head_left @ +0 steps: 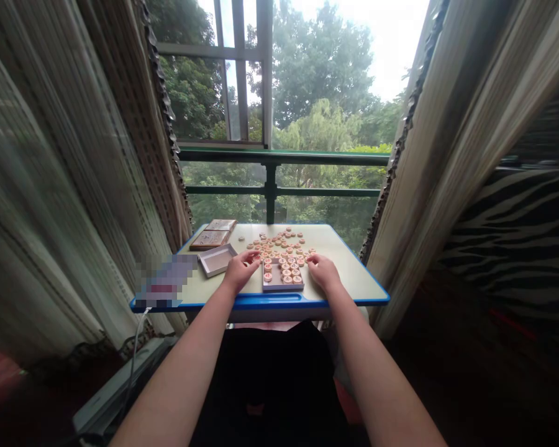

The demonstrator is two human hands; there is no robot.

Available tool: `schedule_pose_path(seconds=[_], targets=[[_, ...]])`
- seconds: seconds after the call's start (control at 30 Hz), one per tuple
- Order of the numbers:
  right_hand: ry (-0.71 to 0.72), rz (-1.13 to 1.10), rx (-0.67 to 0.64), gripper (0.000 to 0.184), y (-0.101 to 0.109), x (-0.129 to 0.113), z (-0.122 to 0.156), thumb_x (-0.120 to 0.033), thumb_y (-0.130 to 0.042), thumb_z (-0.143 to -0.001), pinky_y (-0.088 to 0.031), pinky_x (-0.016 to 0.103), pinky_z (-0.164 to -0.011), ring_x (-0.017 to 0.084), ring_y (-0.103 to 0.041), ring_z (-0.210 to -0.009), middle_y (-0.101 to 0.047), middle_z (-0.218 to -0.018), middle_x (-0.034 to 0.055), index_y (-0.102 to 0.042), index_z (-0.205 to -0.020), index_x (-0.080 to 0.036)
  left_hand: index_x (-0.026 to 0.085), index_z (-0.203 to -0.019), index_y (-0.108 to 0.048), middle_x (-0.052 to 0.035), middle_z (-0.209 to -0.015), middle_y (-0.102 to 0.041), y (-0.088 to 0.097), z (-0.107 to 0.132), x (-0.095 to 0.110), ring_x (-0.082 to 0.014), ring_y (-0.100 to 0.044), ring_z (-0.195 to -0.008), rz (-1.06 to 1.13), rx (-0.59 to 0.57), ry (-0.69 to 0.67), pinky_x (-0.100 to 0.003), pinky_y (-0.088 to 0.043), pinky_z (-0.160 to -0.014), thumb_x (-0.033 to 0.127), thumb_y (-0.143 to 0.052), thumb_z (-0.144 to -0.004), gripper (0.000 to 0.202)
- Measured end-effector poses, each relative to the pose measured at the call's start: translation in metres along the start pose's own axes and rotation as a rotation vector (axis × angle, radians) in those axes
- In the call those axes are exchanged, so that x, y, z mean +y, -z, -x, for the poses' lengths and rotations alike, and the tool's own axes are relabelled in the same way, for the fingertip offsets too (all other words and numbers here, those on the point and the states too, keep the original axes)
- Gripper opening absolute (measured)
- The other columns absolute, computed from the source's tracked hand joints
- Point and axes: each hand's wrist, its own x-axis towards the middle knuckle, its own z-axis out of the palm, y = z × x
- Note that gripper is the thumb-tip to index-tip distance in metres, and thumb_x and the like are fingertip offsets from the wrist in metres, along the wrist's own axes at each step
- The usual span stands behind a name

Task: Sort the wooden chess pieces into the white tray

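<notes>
A shallow grey box (283, 287) stands near the table's front edge, with round wooden Chinese chess pieces (287, 279) in rows inside it. My left hand (241, 271) is just left of the box, thumb and fingertips closed around a Chinese chess piece that they partly cover. On the box's right side is my right hand (324, 273), its fingers curled together at the edge of the pile; whatever they pinch is hidden. Many loose Chinese chess pieces (283, 244) lie scattered behind the box, some stacked or touching.
A matching grey lid (217, 259) lies left of my left hand. Behind it is a folded wooden board (213, 234). A blurred-out flat object (168, 279) with a cable rests at the left corner of the blue-edged table (354, 279). Curtains (121, 155) hang on both sides.
</notes>
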Motion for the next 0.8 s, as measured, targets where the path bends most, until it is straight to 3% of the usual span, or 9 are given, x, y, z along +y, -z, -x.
schedule_pose_path(seconds=[0.2,0.4,0.6,0.8], targets=[[0.006,-0.019,0.000,0.021,0.002,0.002,0.000,-0.019,-0.049,-0.078,-0.044,0.026,-0.079,0.017,-0.063,-0.087,-0.070,-0.092,0.0043,-0.069,-0.086,-0.020,0.014,-0.107,-0.065,-0.0067,-0.084,-0.068,-0.002,0.001,-0.002,-0.0165,-0.061,-0.077,0.075,-0.058,0.019,-0.031,-0.050,-0.074,0.032,-0.062,-0.067,0.044],[0.000,-0.039,-0.001,0.021,0.003,0.001,0.000,-0.020,-0.049,-0.078,-0.044,0.025,-0.077,0.016,-0.063,-0.085,-0.071,-0.089,0.0040,-0.069,-0.084,-0.019,0.016,-0.092,-0.068,-0.0063,-0.092,-0.065,-0.001,0.004,0.004,-0.0131,-0.054,-0.069,0.031,-0.093,-0.029,-0.028,-0.048,-0.068,0.041,-0.069,-0.061,0.040],[-0.003,-0.057,-0.012,0.021,0.006,-0.001,0.002,-0.022,-0.048,-0.079,-0.044,0.024,-0.075,0.017,-0.063,-0.084,-0.071,-0.088,0.0044,-0.068,-0.080,-0.019,0.016,-0.082,-0.068,0.0007,-0.072,-0.055,0.002,0.010,0.016,-0.0087,-0.039,-0.056,-0.071,-0.200,-0.030,-0.023,-0.041,-0.056,0.045,-0.070,-0.059,0.037],[-0.012,-0.078,-0.008,0.021,0.006,-0.002,0.003,-0.022,-0.048,-0.079,-0.044,0.024,-0.074,0.017,-0.063,-0.082,-0.071,-0.086,0.0042,-0.069,-0.079,-0.019,0.018,-0.079,-0.067,-0.0010,-0.081,-0.055,-0.002,0.010,0.015,-0.0123,-0.047,-0.067,-0.137,-0.272,-0.087,-0.026,-0.043,-0.064,0.041,-0.071,-0.059,0.031]])
